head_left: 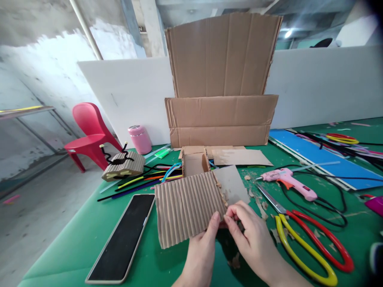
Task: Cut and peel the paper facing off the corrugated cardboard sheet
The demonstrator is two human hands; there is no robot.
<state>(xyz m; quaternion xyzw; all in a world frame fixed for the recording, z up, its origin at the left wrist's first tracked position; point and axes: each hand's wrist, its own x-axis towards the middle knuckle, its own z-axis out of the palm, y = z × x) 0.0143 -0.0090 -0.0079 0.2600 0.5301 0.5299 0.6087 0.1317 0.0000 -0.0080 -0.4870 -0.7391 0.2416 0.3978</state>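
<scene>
A piece of corrugated cardboard (188, 205), its ridges showing and its right edge ragged, is tilted up above the green table. My left hand (202, 251) grips its lower edge, thumb on the ridged face and the other fingers hidden behind. At the lower right corner my right hand (249, 235) pinches the torn edge between thumb and forefinger. Just behind the cardboard stands a small open cardboard box (196, 163). Torn paper scraps (261, 209) lie to the right of my hands.
A phone (124, 239) lies at left. Scissors (299, 231) and a pink glue gun (289, 181) with its cord are at right. Pipe cleaners (134, 181), a ridged cardboard piece with black stalks (124, 165) and a pink bottle (140, 139) sit behind. Large cardboard (221, 115) stands at the back.
</scene>
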